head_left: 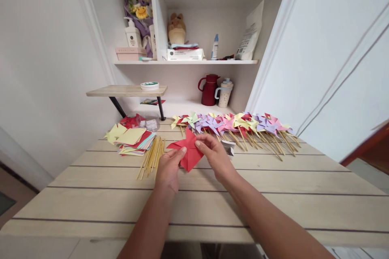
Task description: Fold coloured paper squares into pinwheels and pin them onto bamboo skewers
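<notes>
A red paper pinwheel (190, 151), with no stick visible on it, is held above the table between both hands. My left hand (168, 166) pinches its lower left blade between thumb and fingers. On the other side my right hand (216, 154) grips the right blade, thumb on the front. Left of them lie a bundle of thin wooden sticks (151, 158) and a stack of coloured paper squares (133, 137). Behind the hands, finished pinwheels on sticks (225, 124) in several colours lie in a long row. A small open box (228, 148) is partly hidden behind my right hand.
A slatted wooden table (273, 206) carries everything. At the back left stands a small raised shelf (121, 90) on black legs, with a clear plastic container (148, 123) near it. A red jug (209, 91) and a lidded cup (225, 94) stand under the wall shelf (188, 62).
</notes>
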Available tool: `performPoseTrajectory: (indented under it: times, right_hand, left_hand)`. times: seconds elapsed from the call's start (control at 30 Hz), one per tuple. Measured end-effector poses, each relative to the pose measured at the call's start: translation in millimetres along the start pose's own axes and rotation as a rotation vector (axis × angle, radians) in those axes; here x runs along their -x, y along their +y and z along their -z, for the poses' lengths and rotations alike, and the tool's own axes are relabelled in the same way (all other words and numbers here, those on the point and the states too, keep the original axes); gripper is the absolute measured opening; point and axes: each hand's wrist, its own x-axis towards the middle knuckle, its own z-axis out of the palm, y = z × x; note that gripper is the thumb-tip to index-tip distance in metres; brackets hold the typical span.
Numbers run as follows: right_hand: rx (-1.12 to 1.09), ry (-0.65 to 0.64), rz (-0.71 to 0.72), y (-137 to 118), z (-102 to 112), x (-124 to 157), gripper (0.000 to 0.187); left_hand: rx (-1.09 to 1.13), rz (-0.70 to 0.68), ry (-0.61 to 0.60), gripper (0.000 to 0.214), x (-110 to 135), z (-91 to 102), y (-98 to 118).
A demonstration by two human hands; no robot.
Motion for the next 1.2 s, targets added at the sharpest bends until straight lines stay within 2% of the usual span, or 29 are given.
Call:
performPoseTrajectory:
  times: [0.13,0.27,0.5,0.7,0.87,0.97,1.2]
  right_hand:
    - [0.199,0.044,0.194,0,4,1,0.032]
    - [0.456,0.012,0.394,-1,1,4,0.033]
    - [0.623,-0.118,0.534,1,-8,11,0.034]
    - [0.664,-0.12,0.507,7,-8,11,0.024]
    - [0.636,-0.083,0.495,8,-6,9,0.016]
    - [0.607,-0.062,0.484,5,-7,9,0.011]
    - [0.548,-0.009,0.386,-2,-11,9,0.018]
  left_hand:
    - [0.153,0.029,0.037,0.029,-7,6.7,4]
    - [0.293,0.005,0.115,0.02,-13,14.0,9]
    - [0.339,0.036,0.112,0.017,-14,15.6,8]
    - [0.359,0.059,0.08,0.017,-11,12.1,7]
    - [0.316,0.06,0.025,0.029,-10,12.1,5]
    - [0.267,0.025,0.037,0.034,-9,12.3,4]
    - [0.197,-0.031,0.028,0.034,-3,7.3,6]
